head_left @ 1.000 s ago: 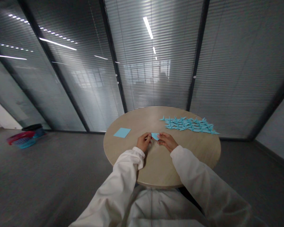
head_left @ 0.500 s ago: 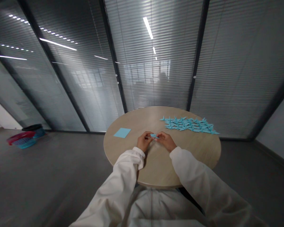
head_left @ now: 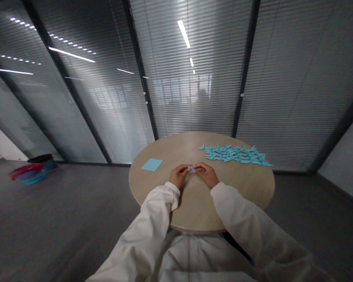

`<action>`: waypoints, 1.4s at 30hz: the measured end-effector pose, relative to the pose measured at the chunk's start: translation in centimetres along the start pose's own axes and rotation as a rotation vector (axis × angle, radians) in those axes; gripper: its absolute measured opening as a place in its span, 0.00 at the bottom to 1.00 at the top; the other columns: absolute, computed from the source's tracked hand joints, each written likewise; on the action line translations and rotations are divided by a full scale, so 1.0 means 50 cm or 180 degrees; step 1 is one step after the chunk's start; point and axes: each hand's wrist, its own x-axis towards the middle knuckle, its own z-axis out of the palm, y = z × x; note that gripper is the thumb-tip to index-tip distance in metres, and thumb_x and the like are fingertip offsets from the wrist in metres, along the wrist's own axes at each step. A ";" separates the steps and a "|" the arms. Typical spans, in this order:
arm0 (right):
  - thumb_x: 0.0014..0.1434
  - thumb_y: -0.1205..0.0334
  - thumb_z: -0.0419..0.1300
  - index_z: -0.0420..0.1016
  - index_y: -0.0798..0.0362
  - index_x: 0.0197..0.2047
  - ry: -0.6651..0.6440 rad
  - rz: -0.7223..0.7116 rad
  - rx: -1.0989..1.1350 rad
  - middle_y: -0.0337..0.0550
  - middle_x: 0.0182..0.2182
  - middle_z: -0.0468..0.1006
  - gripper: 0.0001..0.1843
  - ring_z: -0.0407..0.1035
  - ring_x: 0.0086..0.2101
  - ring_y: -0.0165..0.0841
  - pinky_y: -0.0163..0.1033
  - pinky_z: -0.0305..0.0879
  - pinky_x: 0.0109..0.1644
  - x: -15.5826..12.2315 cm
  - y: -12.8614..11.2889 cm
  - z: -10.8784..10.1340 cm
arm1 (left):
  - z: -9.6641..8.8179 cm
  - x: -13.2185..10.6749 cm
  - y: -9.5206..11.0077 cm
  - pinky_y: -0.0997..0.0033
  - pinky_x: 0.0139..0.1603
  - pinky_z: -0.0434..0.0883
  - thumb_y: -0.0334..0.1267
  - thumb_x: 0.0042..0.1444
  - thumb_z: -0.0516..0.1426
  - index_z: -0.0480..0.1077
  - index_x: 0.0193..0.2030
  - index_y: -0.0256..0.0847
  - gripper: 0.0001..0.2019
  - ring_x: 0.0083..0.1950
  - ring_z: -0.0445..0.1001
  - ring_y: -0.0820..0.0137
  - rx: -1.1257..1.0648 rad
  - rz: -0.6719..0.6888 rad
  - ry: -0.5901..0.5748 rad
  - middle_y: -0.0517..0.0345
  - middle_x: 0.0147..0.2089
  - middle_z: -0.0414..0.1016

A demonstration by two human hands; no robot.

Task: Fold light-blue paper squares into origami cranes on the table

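Fingers (head_left: 184,168), state?
L hand (head_left: 179,176), R hand (head_left: 206,175) narrow, pinching folded blue paper (head_left: 190,167) btw them, just over table (head_left: 247,184).
Handling?
Looks light, thin, creases easily; hold by edges.

- A small folded piece of blue paper (head_left: 190,167) is held between the left hand (head_left: 179,175) and the right hand (head_left: 207,174), mostly hidden by fingers.
- A flat blue paper square (head_left: 151,165) is laid down left of the hands.
- Many blue paper cranes (head_left: 233,154) are set close together in rows, farther off to the right.
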 end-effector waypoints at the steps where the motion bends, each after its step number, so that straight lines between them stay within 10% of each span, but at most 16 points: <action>1: 0.48 0.54 0.62 0.76 0.51 0.34 -0.0035 -0.0118 -0.0058 0.42 0.35 0.77 0.12 0.71 0.39 0.34 0.40 0.66 0.45 0.000 -0.002 -0.001 | 0.000 0.000 0.001 0.67 0.46 0.70 0.45 0.50 0.58 0.76 0.40 0.37 0.16 0.42 0.75 0.65 0.0019 0.0031 -0.0023 0.49 0.41 0.78; 42: 0.54 0.54 0.57 0.76 0.51 0.31 0.0082 -0.0372 -0.0689 0.43 0.31 0.76 0.11 0.70 0.32 0.32 0.36 0.65 0.34 -0.007 -0.012 0.000 | -0.002 0.004 -0.014 0.66 0.48 0.64 0.49 0.55 0.55 0.73 0.48 0.44 0.18 0.43 0.67 0.67 0.0162 0.0428 -0.0559 0.51 0.37 0.70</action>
